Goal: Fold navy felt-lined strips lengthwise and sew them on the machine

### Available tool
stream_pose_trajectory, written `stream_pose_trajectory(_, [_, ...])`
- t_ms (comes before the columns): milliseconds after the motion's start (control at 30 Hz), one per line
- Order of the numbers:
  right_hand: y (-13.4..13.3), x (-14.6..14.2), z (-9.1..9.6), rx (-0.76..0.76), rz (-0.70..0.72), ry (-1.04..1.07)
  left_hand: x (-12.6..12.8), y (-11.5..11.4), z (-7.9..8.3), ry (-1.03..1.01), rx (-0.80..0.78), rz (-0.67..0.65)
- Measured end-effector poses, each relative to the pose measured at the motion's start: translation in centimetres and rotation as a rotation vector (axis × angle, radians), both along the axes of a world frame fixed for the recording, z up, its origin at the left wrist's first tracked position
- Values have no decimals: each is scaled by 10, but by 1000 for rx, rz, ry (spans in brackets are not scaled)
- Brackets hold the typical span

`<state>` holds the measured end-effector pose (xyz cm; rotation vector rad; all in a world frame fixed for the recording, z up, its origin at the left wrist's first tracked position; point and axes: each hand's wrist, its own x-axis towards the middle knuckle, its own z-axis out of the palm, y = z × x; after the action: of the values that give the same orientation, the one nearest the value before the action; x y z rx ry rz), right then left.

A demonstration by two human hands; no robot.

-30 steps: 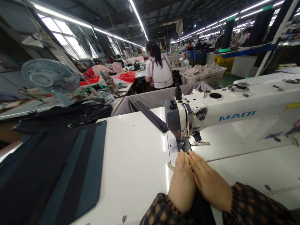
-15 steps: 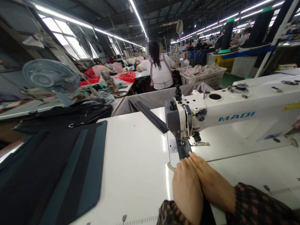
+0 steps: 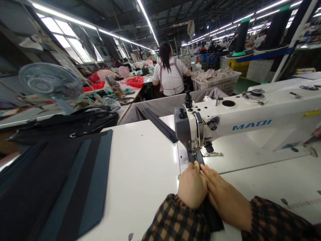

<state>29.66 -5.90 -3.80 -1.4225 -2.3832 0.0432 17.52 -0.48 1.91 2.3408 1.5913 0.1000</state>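
A black fabric strip [image 3: 213, 216] runs under the presser foot [image 3: 194, 154] of a white sewing machine [image 3: 245, 130] and back toward me beneath both hands. My left hand [image 3: 192, 185] is closed at the strip's left edge, its fingers curled down close in front of the foot; the fingertips are partly hidden. Beside it on the right, my right hand [image 3: 224, 195] lies flat along the strip, fingers stretched forward and together. The two hands touch. Another dark strip [image 3: 160, 124] lies on the table behind the machine head, to its left.
Dark fabric panels [image 3: 72, 187] with blue-grey bands cover the table's left side. Behind them are a black bundle [image 3: 72, 122] and a fan [image 3: 51, 82]. A co-worker [image 3: 172, 75] sits ahead, near a basket of beige cloth [image 3: 218, 80]. Thread cones [image 3: 242, 36] stand at right.
My left hand has moved forward and slightly left, its fingers now more curled, nearer the presser foot. More of the strip's near end shows below the hands. My right hand has hardly moved.
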Motion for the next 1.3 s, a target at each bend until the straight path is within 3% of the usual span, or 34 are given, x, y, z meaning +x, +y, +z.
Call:
stream_pose_trajectory(200, [10,4,2,62,-14,-35,-14,6,-11,-160,107,-160])
stream_pose_trajectory(367, [3,7,5,73,10,-92,-31,-6,-21,-161,249,-285])
stream_pose_trajectory(633, [-31,14,24,92,113,-80,-60,-42,-20,-207,84,-549])
stream_pose_trajectory(933, [-47,5,15,226,133,-58,-50,-65,-27,-343,160,-359])
stream_pose_trajectory(1067, [-46,8,16,272,221,-52,-48,-69,-32,-344,247,-385])
stream_pose_trajectory(1300, [-43,13,21,209,252,14,-47,-70,-25,-80,362,-515])
